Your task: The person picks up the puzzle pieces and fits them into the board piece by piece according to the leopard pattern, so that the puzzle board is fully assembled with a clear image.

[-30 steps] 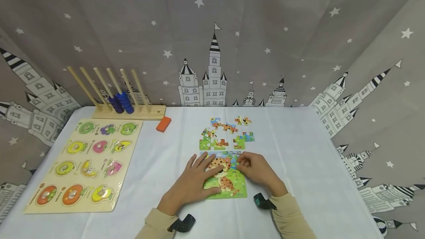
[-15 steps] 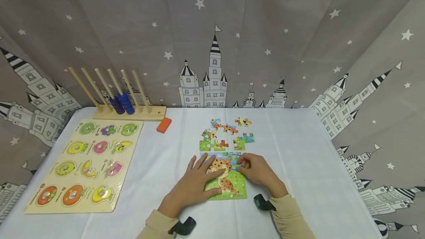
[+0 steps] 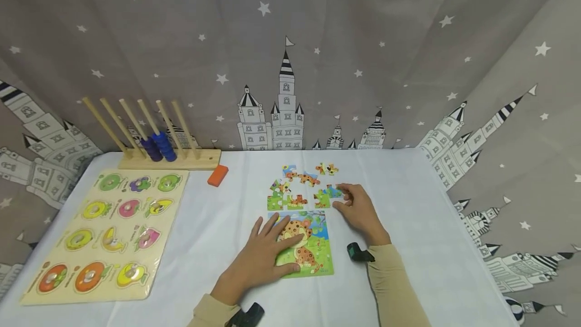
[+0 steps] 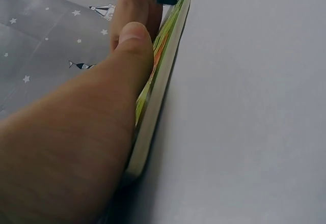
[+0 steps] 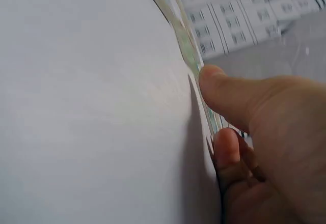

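A square puzzle board with a leopard picture [image 3: 317,254] lies on the table. My left hand [image 3: 263,256] rests across its left side, fingers spread; the left wrist view has this hand [image 4: 97,102] at the board's edge. Above the board lie several loose pieces, among them a green one [image 3: 322,199] and a blue-green one [image 3: 334,192]. At the right of that blue-green piece is my right hand [image 3: 363,213], index finger at its upper right and thumb lower, apart from each other. The right wrist view shows the same hand [image 5: 270,132] beside the pieces' edges, thumb and fingers parted.
A wooden board with fruit shapes [image 3: 170,216] lies at the left. Behind it stands a pegged wooden rack [image 3: 204,159] with blue rings [image 3: 163,146], and an orange block [image 3: 218,175] is near its right end. A castle-print curtain [image 3: 408,90] hangs behind the table.
My right hand has left the board's upper right and moved up to the blue-green piece, its fingers more spread. The left hand stays on the board. The head view has shifted slightly.
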The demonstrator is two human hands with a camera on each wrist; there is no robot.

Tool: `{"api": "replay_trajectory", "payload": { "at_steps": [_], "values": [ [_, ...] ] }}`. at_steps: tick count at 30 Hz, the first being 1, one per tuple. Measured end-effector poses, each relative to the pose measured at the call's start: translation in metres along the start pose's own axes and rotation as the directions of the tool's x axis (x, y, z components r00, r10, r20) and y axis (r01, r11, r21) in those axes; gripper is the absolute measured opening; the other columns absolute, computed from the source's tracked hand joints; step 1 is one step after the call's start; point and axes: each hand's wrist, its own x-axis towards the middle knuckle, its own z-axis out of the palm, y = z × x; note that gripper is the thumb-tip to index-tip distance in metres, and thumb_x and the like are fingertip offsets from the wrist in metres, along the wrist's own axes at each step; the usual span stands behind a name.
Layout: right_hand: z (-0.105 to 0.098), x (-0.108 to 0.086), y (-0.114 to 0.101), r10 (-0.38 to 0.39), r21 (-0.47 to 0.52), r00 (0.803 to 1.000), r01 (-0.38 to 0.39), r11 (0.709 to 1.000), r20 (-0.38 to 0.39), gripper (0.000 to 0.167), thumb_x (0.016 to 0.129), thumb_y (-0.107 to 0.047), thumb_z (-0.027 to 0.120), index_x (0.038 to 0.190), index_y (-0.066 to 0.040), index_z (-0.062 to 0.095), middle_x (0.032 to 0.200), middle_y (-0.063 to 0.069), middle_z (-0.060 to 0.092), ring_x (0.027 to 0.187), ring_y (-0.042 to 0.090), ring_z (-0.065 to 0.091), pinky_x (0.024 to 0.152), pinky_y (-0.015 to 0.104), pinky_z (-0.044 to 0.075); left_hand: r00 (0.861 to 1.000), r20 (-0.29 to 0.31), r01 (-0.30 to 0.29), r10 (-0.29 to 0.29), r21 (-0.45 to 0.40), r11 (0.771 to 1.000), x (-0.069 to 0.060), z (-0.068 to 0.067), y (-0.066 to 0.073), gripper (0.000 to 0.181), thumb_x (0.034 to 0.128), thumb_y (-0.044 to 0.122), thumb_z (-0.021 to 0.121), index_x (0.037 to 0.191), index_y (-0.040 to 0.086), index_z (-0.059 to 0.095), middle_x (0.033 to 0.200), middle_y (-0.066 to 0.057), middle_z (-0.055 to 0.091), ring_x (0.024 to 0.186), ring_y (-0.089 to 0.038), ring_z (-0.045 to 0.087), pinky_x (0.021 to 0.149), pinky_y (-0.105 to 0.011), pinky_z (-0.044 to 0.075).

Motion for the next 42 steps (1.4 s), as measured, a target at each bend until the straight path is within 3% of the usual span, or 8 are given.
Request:
{"api": "replay_trajectory", "payload": {
  "at_steps": [6, 15, 18, 23, 28, 32, 36, 42],
  "values": [
    [-0.005, 0.02, 0.0, 0.025, -0.074, 0.999, -0.021, 0.997, 0.043, 0.057, 0.094, -0.023, 0.074, 0.145, -0.004, 0.055, 0.119, 0.015, 0.054, 0.084, 0.018, 0.05, 0.077, 0.033, 0.04, 1.0, -0.005, 0.002, -0.002, -0.024, 1.0, -0.003, -0.001, 0.002, 0.065, 0.0908, 0.069, 0.058, 0.147, 0.038, 0.055, 0.167, -0.01, 0.032, 0.156, -0.041, 0.023, 0.123, -0.071, 0.016],
    [-0.01, 0.022, -0.002, 0.098, -0.108, 0.994, -0.093, 0.99, 0.041, 0.047, 0.091, -0.026, 0.078, 0.127, 0.0, 0.064, 0.095, 0.009, 0.053, 0.082, 0.02, 0.049, 0.076, 0.035, 0.041, 1.0, -0.013, -0.004, 0.004, -0.01, 1.0, -0.001, 0.001, 0.0, 0.065, 0.0911, 0.071, 0.057, 0.148, 0.039, 0.053, 0.168, -0.009, 0.031, 0.157, -0.04, 0.022, 0.123, -0.07, 0.015],
    [-0.009, 0.019, 0.001, 0.134, -0.068, 0.991, -0.132, 0.989, 0.021, 0.046, 0.09, -0.026, 0.079, 0.123, -0.001, 0.061, 0.092, 0.008, 0.055, 0.082, 0.02, 0.051, 0.077, 0.035, 0.043, 1.0, -0.02, -0.009, 0.009, -0.008, 1.0, -0.001, 0.001, 0.0, 0.065, 0.0907, 0.07, 0.057, 0.147, 0.038, 0.055, 0.167, -0.01, 0.033, 0.156, -0.04, 0.023, 0.123, -0.07, 0.016],
    [-0.007, 0.011, 0.01, 0.192, 0.116, 0.981, -0.188, 0.975, -0.026, 0.03, 0.094, -0.023, 0.074, 0.113, -0.007, 0.057, 0.09, 0.003, 0.056, 0.076, 0.015, 0.049, 0.072, 0.027, 0.043, 1.0, -0.015, -0.01, 0.01, -0.012, 1.0, -0.002, 0.001, 0.0, 0.064, 0.0911, 0.07, 0.057, 0.147, 0.038, 0.056, 0.166, -0.01, 0.034, 0.156, -0.041, 0.024, 0.122, -0.071, 0.017],
    [-0.008, 0.003, 0.012, 0.15, 0.248, 0.988, -0.137, 0.959, -0.034, 0.021, 0.1, -0.023, 0.067, 0.112, -0.008, 0.06, 0.091, 0.004, 0.061, 0.071, 0.01, 0.05, 0.067, 0.021, 0.042, 1.0, -0.024, -0.008, 0.007, -0.012, 1.0, -0.002, 0.0, 0.001, 0.063, 0.0913, 0.069, 0.058, 0.145, 0.037, 0.057, 0.166, -0.011, 0.035, 0.155, -0.042, 0.025, 0.122, -0.071, 0.017],
    [-0.012, -0.003, 0.005, 0.122, 0.319, 0.992, -0.12, 0.94, 0.012, 0.024, 0.103, -0.023, 0.061, 0.122, -0.008, 0.061, 0.112, 0.014, 0.064, 0.074, 0.007, 0.065, 0.068, 0.022, 0.055, 1.0, -0.017, -0.004, 0.003, -0.018, 1.0, -0.002, -0.002, 0.003, 0.062, 0.0918, 0.068, 0.058, 0.145, 0.036, 0.057, 0.166, -0.011, 0.035, 0.156, -0.042, 0.023, 0.123, -0.07, 0.016],
    [-0.014, -0.009, -0.007, 0.059, 0.318, 0.991, -0.096, 0.943, 0.123, 0.031, 0.103, -0.02, 0.062, 0.131, -0.007, 0.058, 0.122, 0.017, 0.06, 0.069, 0.015, 0.073, 0.07, 0.027, 0.059, 1.0, -0.014, 0.002, -0.002, -0.015, 1.0, -0.002, -0.002, 0.003, 0.063, 0.0916, 0.068, 0.058, 0.146, 0.036, 0.057, 0.166, -0.011, 0.035, 0.156, -0.042, 0.023, 0.123, -0.071, 0.016],
    [-0.011, -0.017, -0.028, -0.036, 0.175, 0.978, 0.0, 0.985, 0.203, 0.036, 0.095, -0.021, 0.073, 0.128, -0.007, 0.067, 0.11, 0.011, 0.074, 0.085, 0.016, 0.073, 0.076, 0.031, 0.058, 1.0, -0.026, -0.004, 0.004, 0.003, 1.0, -0.003, 0.0, 0.001, 0.063, 0.0917, 0.069, 0.058, 0.146, 0.037, 0.056, 0.165, -0.011, 0.036, 0.155, -0.042, 0.025, 0.122, -0.071, 0.018]
  ]
}}
